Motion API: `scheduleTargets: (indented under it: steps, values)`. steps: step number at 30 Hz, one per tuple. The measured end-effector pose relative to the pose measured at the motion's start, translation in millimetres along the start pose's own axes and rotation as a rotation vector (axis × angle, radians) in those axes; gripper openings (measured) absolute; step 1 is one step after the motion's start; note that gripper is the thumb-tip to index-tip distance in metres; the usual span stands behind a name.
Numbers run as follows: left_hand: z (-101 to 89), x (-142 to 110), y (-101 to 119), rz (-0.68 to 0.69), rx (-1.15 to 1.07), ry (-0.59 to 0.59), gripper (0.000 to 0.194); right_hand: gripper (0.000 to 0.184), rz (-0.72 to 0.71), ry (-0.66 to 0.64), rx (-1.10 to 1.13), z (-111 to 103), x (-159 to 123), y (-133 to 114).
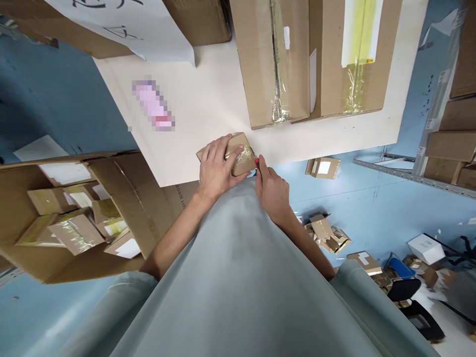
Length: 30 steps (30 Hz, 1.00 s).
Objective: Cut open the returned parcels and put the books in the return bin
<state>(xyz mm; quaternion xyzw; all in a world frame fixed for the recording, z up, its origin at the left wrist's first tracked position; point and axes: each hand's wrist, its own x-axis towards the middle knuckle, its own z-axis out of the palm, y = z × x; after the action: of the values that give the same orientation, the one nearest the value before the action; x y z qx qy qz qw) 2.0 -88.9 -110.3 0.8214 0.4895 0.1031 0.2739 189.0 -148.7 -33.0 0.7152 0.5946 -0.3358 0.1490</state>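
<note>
A small brown cardboard box (241, 145) wrapped in clear tape lies at the near edge of the white table (208, 99). My left hand (215, 166) lies over it, fingers curled across its top, pressing it down. My right hand (273, 191) is closed around a small red-tipped tool (256, 162), likely a cutter, whose tip touches the box's right side. Most of the tool is hidden in my fist.
Two large cardboard cartons (308, 54) stand at the table's far side. An open carton (74, 213) full of several small taped boxes sits to my left. Torn boxes and scraps (327, 235) litter the blue floor at right, beside metal shelving (446, 148).
</note>
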Motion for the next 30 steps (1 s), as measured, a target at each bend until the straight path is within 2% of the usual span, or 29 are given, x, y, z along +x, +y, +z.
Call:
scheduleTargets:
  steps: [5,9,16,19,21,26,30]
  values:
    - [1.5,2,7,-0.015,0.004,-0.009,0.070,0.070,0.044,-0.027,-0.054,-7,1,-9]
    - [6.8,9,15,-0.047,-0.020,-0.008,0.072,0.072,0.068,-0.025,-0.019,-12,12,-10]
    - [10.3,16,9,-0.079,-0.012,0.032,0.071,0.056,0.005,0.047,0.377,-4,34,16]
    - [8.9,15,4,-0.082,-0.015,0.036,0.070,0.056,-0.023,0.008,0.500,2,36,22]
    - [6.8,14,1,-0.092,-0.025,0.027,0.071,0.058,-0.037,-0.011,0.430,2,35,22]
    - [-0.9,10,0,-0.108,-0.023,0.006,0.072,0.063,-0.091,-0.003,0.002,-4,27,21]
    - [-3.2,4,2,-0.114,0.001,-0.022,0.071,0.066,-0.130,-0.066,-0.056,-12,18,20]
